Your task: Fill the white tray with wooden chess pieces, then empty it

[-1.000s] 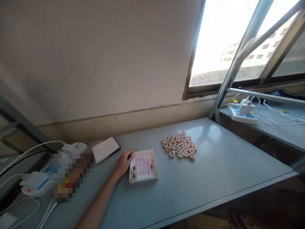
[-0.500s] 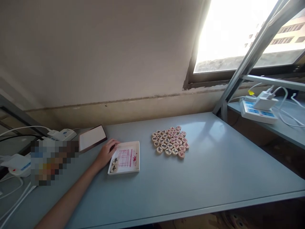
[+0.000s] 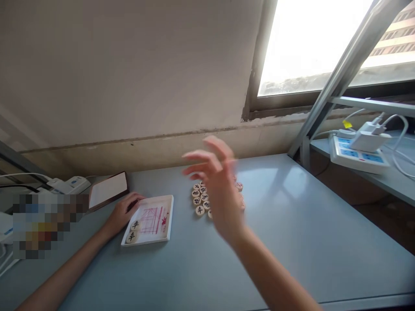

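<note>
A shallow white box (image 3: 171, 216) lies on the table with two Chinese chess pieces (image 3: 131, 236) in its near left corner and pink-red printing on its floor. At its far left edge, my left hand (image 3: 121, 214) holds the rim with bent fingers. My right hand (image 3: 220, 190) is raised above the cluster of round wooden Chinese chess pieces (image 3: 200, 211), slightly blurred. Its fingers are spread and curved, with nothing visible in them. Part of the cluster, with black and red characters, is hidden behind that hand.
A brown-edged box lid (image 3: 108, 190) lies left of the white box. Power strips and cables crowd the far left. Another power strip (image 3: 359, 153) with plugs sits on the right-hand surface beyond a metal post (image 3: 324, 103). The wall runs along the table's back.
My right hand has come into view and now hovers over the cluster of pieces. My left hand stays at the white box. The view has shifted slightly to the right.
</note>
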Motion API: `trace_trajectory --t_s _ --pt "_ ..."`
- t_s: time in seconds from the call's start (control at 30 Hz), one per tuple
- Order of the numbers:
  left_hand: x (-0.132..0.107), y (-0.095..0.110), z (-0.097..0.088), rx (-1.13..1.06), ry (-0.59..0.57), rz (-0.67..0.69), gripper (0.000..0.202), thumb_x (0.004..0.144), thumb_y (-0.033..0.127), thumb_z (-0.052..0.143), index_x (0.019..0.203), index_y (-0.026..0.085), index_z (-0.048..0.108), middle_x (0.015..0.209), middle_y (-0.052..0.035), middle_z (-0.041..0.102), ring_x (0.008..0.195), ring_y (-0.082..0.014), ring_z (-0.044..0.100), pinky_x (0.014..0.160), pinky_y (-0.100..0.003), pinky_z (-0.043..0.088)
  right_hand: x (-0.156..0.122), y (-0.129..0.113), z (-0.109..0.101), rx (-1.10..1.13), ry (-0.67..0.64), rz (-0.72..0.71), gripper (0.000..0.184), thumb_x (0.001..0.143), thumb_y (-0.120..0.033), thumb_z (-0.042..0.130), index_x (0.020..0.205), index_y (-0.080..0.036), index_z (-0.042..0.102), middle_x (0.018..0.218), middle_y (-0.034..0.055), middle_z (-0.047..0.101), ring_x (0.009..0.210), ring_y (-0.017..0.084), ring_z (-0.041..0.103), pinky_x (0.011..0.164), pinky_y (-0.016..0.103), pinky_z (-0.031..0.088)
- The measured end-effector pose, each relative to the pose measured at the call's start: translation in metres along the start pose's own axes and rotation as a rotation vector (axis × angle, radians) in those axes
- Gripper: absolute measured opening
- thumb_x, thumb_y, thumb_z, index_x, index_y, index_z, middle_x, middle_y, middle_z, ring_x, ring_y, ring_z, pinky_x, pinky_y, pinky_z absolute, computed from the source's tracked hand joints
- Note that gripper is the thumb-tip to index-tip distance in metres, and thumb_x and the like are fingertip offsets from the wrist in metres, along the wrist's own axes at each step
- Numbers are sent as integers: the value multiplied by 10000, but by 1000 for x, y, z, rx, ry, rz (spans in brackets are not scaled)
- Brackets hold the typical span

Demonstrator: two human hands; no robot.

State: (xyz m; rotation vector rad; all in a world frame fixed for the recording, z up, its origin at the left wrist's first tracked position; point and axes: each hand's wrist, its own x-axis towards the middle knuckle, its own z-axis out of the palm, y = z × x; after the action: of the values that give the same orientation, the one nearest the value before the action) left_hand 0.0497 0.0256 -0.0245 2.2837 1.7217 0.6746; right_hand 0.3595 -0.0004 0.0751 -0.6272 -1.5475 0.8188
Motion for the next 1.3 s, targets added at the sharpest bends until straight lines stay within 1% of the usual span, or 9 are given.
trace_trajectory --t_s 0.07,0.13,0.3,0.37,0.53,0.67,1.0,1.17,1.3 --pt "0 0 1 1 6 5 277 845 387 399 910 201 595 952 -41 601 938 -187 555 841 -277 428 -7 23 23 -62 -227 -41 308 967 -221 266 1253 -236 380 1090 21 597 914 100 595 787 270 489" --pt "0 1 2 4 8 10 268 845 386 398 915 201 580 942 -39 592 937 -187 551 834 -279 429 -19 47 53 -263 -528 -139 238 898 -200 448 1127 -233 501 1062 18 609 950 141 584 796 291 471" --pt "-1 7 2 37 18 -8 264 855 367 369 915 204 568 925 -30 579 927 -178 548 857 -287 421 -50 69 111 -635 -774 -410 204 844 -133 476 1016 -192 568 1020 56 596 931 212 561 765 385 450" --pt "-1 7 1 43 20 -3 272 857 370 365 906 195 568 928 -36 577 930 -181 547 862 -288 418 -56 68 116 -674 -787 -407 185 842 -127 470 991 -183 565 1005 56 591 923 220 554 760 398 449" --pt "0 4 0 30 2 4 288 858 386 365 894 180 563 908 -40 572 893 -179 543 828 -290 425 -52 66 107 -589 -679 -262 302 910 -210 398 1210 -176 412 1216 106 495 1038 230 514 753 356 460" --pt "0 2 0 11 9 25 268 851 369 387 882 175 570 887 -43 585 879 -181 544 805 -291 433 -44 68 102 -653 -780 -145 300 835 -89 445 1127 -153 468 1129 105 538 1006 240 522 806 386 444" --pt "1 2 1 -41 31 79 234 862 324 409 869 163 579 861 -39 579 833 -168 547 766 -289 434 -33 70 104 -768 -871 -236 224 803 -106 518 1008 -178 574 1042 76 548 983 243 500 800 388 410" --pt "-4 10 5 -50 67 71 246 884 300 378 905 173 587 891 -39 573 865 -158 551 808 -290 438 -34 74 106 -723 -840 -222 273 841 -150 503 1110 -189 538 1181 91 537 1089 238 460 857 380 376" --pt "-17 0 -18 182 290 -30 259 881 249 365 1021 195 577 1024 -65 560 1003 -184 525 885 -334 416 -38 88 109 -614 -857 -77 321 853 -140 479 1150 -240 547 1167 62 578 1123 201 480 911 350 351"
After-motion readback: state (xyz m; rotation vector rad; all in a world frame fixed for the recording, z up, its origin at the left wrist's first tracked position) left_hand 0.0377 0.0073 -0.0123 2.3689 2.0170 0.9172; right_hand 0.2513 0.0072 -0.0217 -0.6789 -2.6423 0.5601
